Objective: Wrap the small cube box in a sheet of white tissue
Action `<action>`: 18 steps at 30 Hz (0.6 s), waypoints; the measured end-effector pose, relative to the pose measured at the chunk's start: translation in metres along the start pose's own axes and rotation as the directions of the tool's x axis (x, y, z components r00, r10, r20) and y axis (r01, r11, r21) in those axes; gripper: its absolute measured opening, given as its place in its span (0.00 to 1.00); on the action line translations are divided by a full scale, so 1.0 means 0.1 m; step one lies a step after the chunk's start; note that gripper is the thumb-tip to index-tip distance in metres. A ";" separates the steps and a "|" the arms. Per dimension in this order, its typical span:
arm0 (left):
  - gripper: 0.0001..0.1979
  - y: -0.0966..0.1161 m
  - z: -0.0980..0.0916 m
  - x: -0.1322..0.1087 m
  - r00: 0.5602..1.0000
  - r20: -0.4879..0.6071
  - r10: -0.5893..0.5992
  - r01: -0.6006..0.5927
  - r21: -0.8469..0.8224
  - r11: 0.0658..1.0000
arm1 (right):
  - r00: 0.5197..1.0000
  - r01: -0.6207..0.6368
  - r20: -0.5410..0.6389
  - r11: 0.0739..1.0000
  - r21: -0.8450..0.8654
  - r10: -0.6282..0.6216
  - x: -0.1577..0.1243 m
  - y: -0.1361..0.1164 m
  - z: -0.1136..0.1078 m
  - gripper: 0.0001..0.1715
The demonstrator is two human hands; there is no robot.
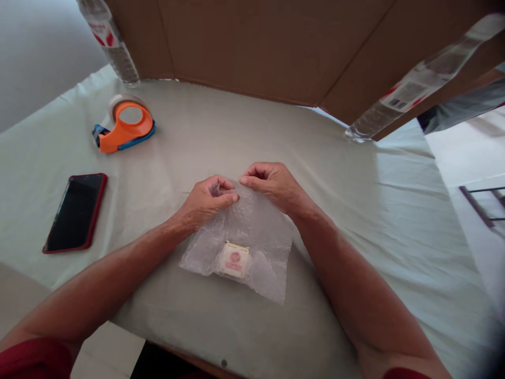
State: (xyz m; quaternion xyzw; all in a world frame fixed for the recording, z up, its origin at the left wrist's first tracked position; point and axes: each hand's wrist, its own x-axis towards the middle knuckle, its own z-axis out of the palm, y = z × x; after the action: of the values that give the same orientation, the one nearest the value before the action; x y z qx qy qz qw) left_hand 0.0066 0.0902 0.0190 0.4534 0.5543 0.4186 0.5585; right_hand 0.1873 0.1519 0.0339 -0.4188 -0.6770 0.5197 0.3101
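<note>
Two red cloth sleeves (35, 359) sit nearest; past them, the left hand (209, 201) and right hand (272, 185) pinch one crinkled, translucent bubble-wrap sheet (256, 223) near its far edge. Bodyward of the fingertips, one small, squarish cream box (235, 260) with red print meets the wrap. Left of the fingers lie one flat phone (76, 212) and one orange plastic tape dispenser (125, 136).

A cloth-covered table (335, 163) lies beneath the left hand (209, 202); a pale wall (35, 58) stands beyond, farther left.

Red print (235, 257) on the small box (236, 261) and bottle labels (406, 96) (one barcoded) is unreadable.
</note>
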 end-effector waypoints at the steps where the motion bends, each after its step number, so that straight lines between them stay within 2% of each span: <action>1: 0.17 0.00 0.00 0.00 1.000 -0.008 -0.004 0.004 -0.003 1.000 | 1.000 0.001 0.002 1.000 0.002 -0.001 0.00 0.00 0.00 0.15; 4: 0.20 0.00 0.01 0.00 1.000 0.004 -0.029 0.029 -0.022 0.999 | 1.000 0.003 0.015 1.000 -0.008 -0.003 0.00 0.01 0.00 0.17; 18: 0.17 0.02 0.01 0.00 0.997 0.051 -0.050 0.051 -0.019 0.999 | 0.998 -0.021 0.067 1.000 -0.003 0.021 -0.01 0.02 -0.01 0.21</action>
State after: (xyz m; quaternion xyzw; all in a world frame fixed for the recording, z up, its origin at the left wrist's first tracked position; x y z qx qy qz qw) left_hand 0.0077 0.0902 0.0206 0.4439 0.5471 0.3985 0.5872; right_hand 0.1894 0.1523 0.0319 -0.4088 -0.6832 0.5357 0.2813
